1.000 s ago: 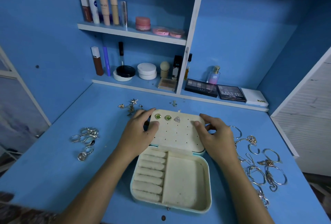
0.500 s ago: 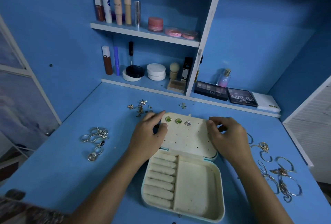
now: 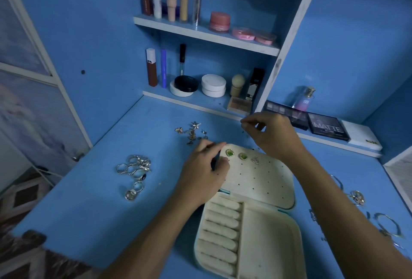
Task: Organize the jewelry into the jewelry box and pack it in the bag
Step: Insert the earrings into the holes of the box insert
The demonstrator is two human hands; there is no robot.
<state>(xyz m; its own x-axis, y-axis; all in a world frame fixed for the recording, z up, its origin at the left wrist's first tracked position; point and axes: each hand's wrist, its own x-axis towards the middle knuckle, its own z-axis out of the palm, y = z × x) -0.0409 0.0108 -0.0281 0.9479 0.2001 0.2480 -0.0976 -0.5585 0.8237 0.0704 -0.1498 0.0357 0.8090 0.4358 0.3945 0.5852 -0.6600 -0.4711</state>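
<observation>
1. Jewelry box [image 3: 249, 218] lies open on the desk [image 3: 93, 207]; the left hand [image 3: 205, 171] grips its lid's left edge.
2. Right hand [image 3: 269, 131], beyond the lid, has fingertips pinched together; on what, I cannot tell.
3. Earrings [image 3: 191, 132] wait beyond the lid; the next stud probably needs seating in a lid hole.

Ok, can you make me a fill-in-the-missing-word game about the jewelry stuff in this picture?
1. The jewelry box lies ___ on the desk.
2. The earring panel already holds ___ earrings.
3. The pile of rings lies on the person's ___ side of the box.
4. The left hand grips the panel's top corner, and the right hand is raised ___ the box's far edge.

Missing words: open; three; left; above
</observation>
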